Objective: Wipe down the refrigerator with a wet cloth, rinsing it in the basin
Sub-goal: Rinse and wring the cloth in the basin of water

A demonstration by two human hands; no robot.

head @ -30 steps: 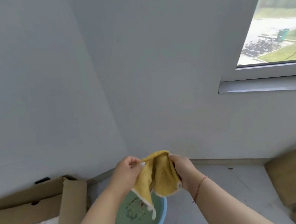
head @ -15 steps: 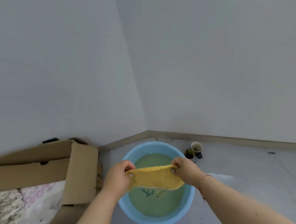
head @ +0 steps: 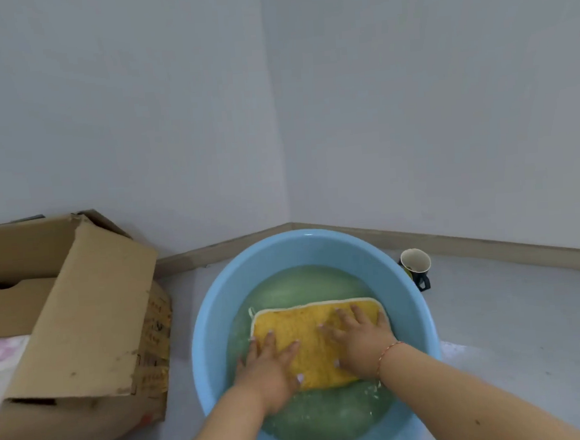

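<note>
A: Two walls meet in the corner, floor below — then what, big to small?

B: Cardboard box [head: 81,303] on the left w/ its flap hanging open, some pale fabric showing inside. Then the blue basin [head: 404,301] just beside it, full of greenish water. Then the yellow cloth [head: 309,325], then a small dark mug [head: 416,266] behind the basin's right rim, near the baseboard.

A: Where's the cloth exactly?

B: In the basin, spread flat on the water, roughly a rectangle. Long axis runs left-right, slightly tilted, far edge toward the corner.

A: Hands?

B: Both flat on top of it. Left hand [head: 267,362] covers the near-left corner, fingers straight and splayed, pressing down. Right hand [head: 358,338] sits more toward the cloth's middle-right, fingers also spread, thin red cord on that wrist. Neither is curled round anything — palms pushing, no hold taken.

A: So what does the next bit turn on?

B: My guess: it's the soak part of a rinse, fridge not in view. To lift and wring it, each hand needs to gather an end, and the ends lie straight out to either side along that long axis. The right hand is nearer the cloth's centre, so it probably has farther to slide outward; the left is already at its edge.
</note>
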